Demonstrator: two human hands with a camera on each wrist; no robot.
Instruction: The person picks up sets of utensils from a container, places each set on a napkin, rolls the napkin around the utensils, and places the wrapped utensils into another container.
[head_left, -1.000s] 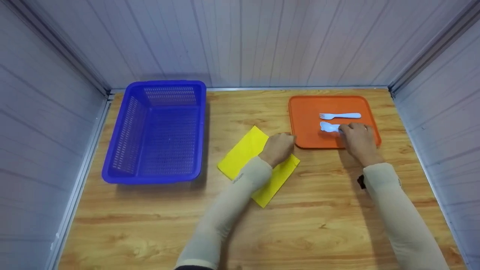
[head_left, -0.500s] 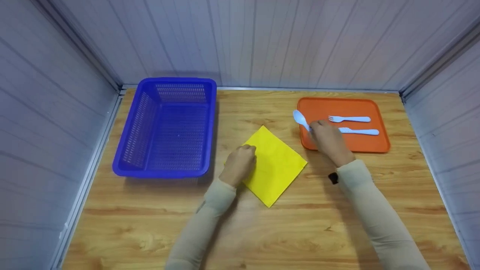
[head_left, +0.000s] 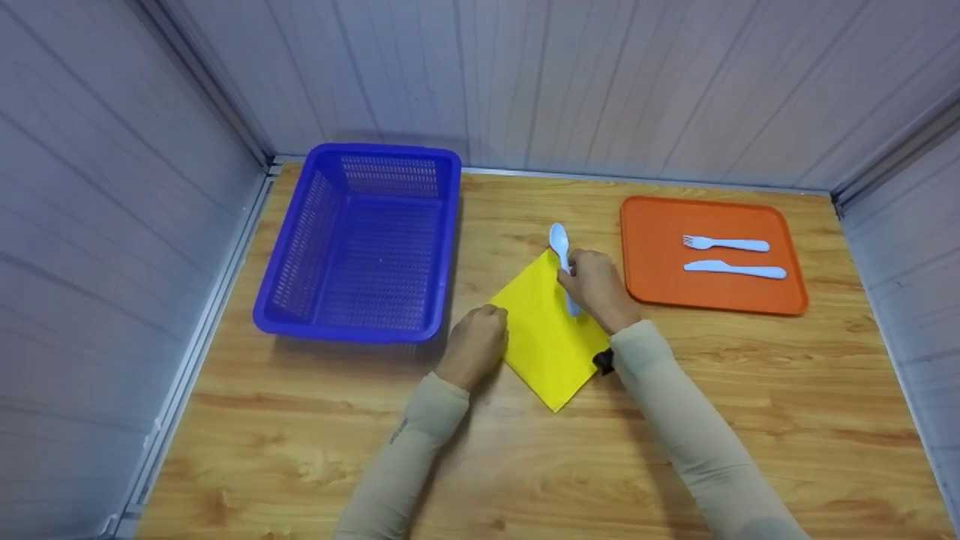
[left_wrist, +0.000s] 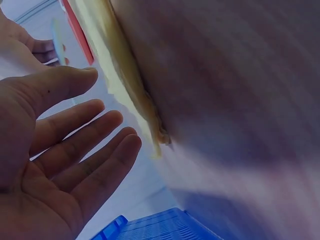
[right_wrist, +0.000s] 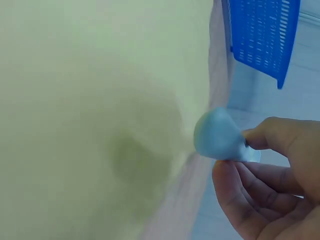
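Between thumb and fingers my right hand pinches a light-blue plastic spoon. Its bowl points to the back wall, and the handle end shows up close in the right wrist view. The spoon is held above a yellow folded napkin, which lies turned like a diamond on the table. At the napkin's left edge is my left hand. The left wrist view shows that hand holding nothing, its fingers loosely bent and just apart from the napkin's layered edge.
An orange tray at the right carries a light-blue fork and a light-blue knife. A blue perforated basket stands at the back left. Pale panel walls close off the wooden table at the back and both sides.
My right hand has lifted the spoon off the tray and carried it left over the napkin. My left hand has moved left from the napkin's top to its left edge.
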